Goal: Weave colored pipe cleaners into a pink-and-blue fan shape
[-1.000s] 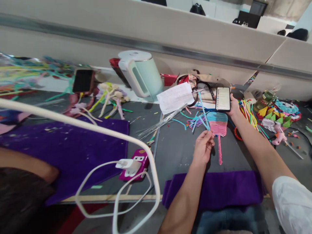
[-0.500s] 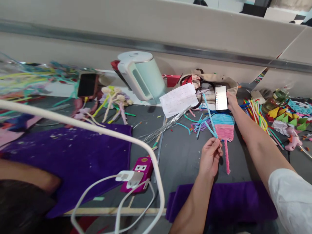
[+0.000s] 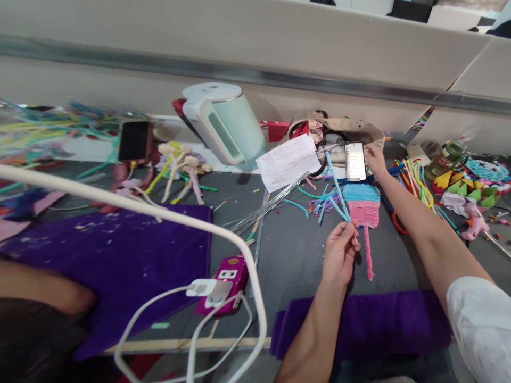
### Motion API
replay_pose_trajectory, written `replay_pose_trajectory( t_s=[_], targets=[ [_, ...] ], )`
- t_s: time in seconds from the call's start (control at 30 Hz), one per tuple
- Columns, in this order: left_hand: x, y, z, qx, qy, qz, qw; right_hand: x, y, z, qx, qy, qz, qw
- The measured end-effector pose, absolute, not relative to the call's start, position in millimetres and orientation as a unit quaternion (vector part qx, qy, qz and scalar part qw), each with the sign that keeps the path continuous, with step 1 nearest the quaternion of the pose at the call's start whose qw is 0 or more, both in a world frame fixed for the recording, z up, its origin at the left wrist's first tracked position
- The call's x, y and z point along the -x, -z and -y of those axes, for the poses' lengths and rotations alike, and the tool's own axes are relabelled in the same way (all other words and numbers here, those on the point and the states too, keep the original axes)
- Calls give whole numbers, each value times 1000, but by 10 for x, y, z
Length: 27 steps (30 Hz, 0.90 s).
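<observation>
My left hand point(image 3: 342, 250) is closed on light blue pipe cleaners point(image 3: 337, 183), pinching their lower ends while two strands stick up in a narrow V. Just behind it lies a flat piece of pink and blue pipe cleaner rows point(image 3: 362, 205) with a fuzzy pink stem point(image 3: 368, 252) pointing toward me. A lit phone point(image 3: 358, 160) leans upright against a beige bag point(image 3: 373, 129). Beside the phone's right edge is my right hand point(image 3: 375, 159), fingers loosely bent and apart, with a small gap to the phone.
A folded purple cloth point(image 3: 383, 322) lies at the front edge. Left of centre stand a kettle point(image 3: 225, 122) and a magenta power strip point(image 3: 235, 271) with a looping white cable point(image 3: 255, 276). A handwritten sheet point(image 3: 287, 162), glue gun point(image 3: 476, 221) and colourful pipe cleaners point(image 3: 419, 183) surround the work.
My right hand has come slightly away from the phone's edge, and the phone stays propped up. My left hand keeps its pinch on the blue pipe cleaners. The view has shifted a little.
</observation>
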<state>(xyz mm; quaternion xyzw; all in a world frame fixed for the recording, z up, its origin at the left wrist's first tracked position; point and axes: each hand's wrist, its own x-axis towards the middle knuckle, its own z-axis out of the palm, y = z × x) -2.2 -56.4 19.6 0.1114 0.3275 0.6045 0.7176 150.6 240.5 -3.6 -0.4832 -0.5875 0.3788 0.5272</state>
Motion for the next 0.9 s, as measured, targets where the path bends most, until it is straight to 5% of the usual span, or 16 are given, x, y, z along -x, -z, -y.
replay_pose_trajectory(
  t_s=[0.13, 0.33, 0.73, 0.9],
  targets=[
    [20, -207, 570, -113, -604, -328, 718, -1758, -12, -2062, 466, -77, 810, 347],
    [15, -192, 553, -123, -604, -329, 715, -1967, -119, -1678, 384, 46, 916, 109],
    [12, -149, 524, -117, -603, -339, 712, -1914, 2, -1752, 368, 75, 926, 47],
    [17, -145, 524, -114, -600, -340, 715, -1844, -63, -1760, 434, 108, 890, 86]
  ],
)
